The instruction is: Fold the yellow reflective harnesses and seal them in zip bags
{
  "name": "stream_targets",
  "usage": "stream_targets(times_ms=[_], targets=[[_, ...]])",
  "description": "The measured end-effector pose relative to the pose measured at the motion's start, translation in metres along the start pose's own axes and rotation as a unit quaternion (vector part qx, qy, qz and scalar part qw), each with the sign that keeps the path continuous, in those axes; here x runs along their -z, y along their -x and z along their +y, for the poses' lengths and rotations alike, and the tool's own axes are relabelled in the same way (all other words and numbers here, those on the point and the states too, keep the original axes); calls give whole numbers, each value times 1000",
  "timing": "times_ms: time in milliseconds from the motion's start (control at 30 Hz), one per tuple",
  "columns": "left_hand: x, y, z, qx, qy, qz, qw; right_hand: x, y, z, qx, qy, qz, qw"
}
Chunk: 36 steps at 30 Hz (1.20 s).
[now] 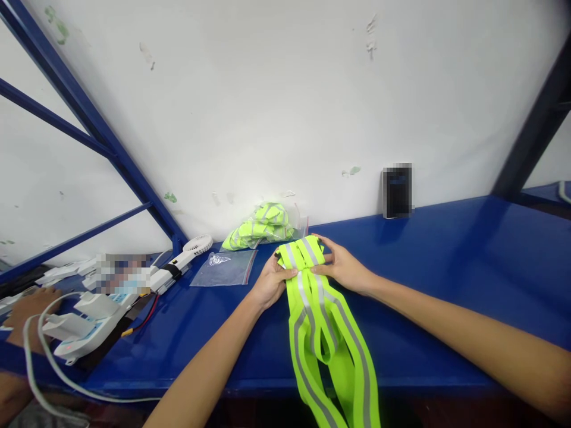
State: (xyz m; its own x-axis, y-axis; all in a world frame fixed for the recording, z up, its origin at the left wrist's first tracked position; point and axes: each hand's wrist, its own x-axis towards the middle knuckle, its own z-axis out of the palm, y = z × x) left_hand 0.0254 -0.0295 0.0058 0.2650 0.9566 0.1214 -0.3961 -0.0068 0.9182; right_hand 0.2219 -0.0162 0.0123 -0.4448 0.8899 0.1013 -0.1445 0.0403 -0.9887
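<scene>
Together our left hand (270, 280) and right hand (341, 266) pinch the fluorescent yellow reflective straps (305, 254), an empty zip bag (224, 268) left of them

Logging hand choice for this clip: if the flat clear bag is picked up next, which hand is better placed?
Left, probably. The left hand is nearer the flat clear bag; the right hand is across the neon straps. Both hold the straps, so the right would have to hold them alone.
</scene>
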Motion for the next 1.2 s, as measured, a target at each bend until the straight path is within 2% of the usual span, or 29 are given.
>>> stream_targets(times_ms=[100,267,367,533,600,733,867,1033,1200], targets=[[-1,1,0,-6,1,3,1000,-3,0,2,1,7,6,1000],[-4,2,1,10,9,-1,1000,-5,1,1,74,95,29,992],[-7,3,2,12,6,2,1000,-5,3,1,66,106,38,991],[-8,4,1,5,-15,-1,1000,-5,5,-3,34,49,0,998],[-6,4,1,-10,-29,1,1000,-4,5,-5,-1,-2,-20,1000],[0,2,1,-34,-61,11,998,-3,6,-13,-78,-135,-63,986],[5,0,0,-55,-72,30,995,-3,6,-16,-82,-194,-90,974],[5,-1,-3,-71,-94,26,993,-7,5,-10,-63,-143,-63,986],[-4,0,1,-28,16,75,997,-9,3,-11,-43,-161,-14,986]])
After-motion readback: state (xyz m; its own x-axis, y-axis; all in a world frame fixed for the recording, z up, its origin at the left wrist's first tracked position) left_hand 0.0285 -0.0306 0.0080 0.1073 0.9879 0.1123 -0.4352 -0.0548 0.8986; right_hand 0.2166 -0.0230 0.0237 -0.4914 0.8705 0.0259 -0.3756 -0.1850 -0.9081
